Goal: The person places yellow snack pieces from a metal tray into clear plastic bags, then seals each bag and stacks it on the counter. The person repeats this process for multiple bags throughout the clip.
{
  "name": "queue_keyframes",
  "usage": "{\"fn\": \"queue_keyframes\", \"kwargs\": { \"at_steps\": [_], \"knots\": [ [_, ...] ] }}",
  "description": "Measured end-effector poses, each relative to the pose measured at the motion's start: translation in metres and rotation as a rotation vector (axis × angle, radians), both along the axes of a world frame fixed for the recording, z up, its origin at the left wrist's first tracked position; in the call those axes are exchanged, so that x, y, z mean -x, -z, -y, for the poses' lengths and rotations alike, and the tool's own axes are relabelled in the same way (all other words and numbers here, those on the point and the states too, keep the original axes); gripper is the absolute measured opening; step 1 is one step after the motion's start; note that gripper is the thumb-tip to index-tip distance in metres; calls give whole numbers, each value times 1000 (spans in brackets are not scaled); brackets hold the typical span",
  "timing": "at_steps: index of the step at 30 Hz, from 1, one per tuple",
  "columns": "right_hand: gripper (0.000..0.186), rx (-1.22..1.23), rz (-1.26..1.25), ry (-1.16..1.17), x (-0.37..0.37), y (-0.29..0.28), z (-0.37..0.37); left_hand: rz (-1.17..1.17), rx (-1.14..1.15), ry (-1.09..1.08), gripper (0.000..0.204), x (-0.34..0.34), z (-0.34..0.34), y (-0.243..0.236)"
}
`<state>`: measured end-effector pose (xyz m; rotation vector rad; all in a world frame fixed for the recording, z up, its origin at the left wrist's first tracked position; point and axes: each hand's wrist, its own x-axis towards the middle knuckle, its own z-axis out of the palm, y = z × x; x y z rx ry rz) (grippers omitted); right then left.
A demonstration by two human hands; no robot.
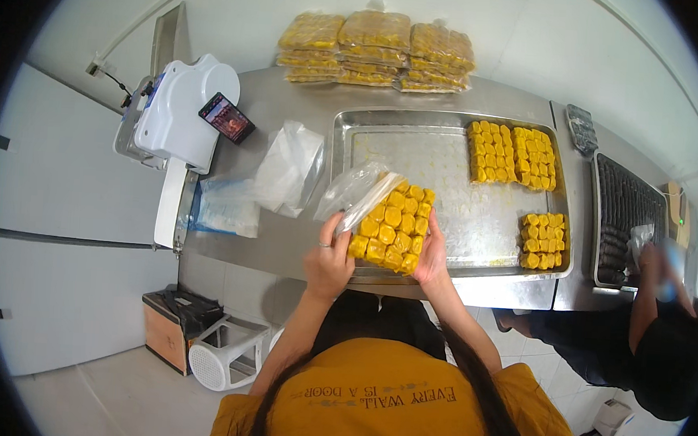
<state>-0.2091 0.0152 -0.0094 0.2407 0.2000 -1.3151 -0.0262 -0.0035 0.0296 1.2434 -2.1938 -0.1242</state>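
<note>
In front of my body, above the near edge of a large metal tray (460, 225), I hold a block of yellow, round-topped pieces (392, 225) packed in rows. My left hand (329, 257) grips its left side together with a clear plastic bag (350, 192), whose folded edge lies along the block's upper left. My right hand (435, 251) is closed around the block's right side, with the thumb along it. How far the bag covers the block I cannot tell. Similar yellow blocks (514, 156) stand in the tray's far right corner, and a smaller one (543, 240) in its near right.
Bagged yellow blocks (375, 52) are stacked against the wall. Left of the tray lie clear bags (290, 166), a phone (227, 119) and a white machine (184, 112). A co-worker's hand (650, 259) is over a tray of dark pieces (629, 207). A white stool (229, 353) stands below.
</note>
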Motion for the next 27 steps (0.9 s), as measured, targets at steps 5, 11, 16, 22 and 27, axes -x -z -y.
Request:
{"fn": "queue_keyframes", "kwargs": {
  "at_steps": [5,11,16,22,27],
  "knots": [
    [63,4,-45,116,-1,-2,11,-176,-62,-11,34,7,3,-1],
    [60,31,-12,150,0,-6,15,-673,-388,78,46,-1,13,-11],
    [59,1,-53,192,-3,-9,14,-657,-472,184,45,-3,16,-8],
    [63,-86,-139,245,-7,-10,16,-547,-449,182,43,7,5,-2],
    [63,-17,-189,207,-8,-12,18,-468,-374,187,39,20,-6,-13]
  ]
}}
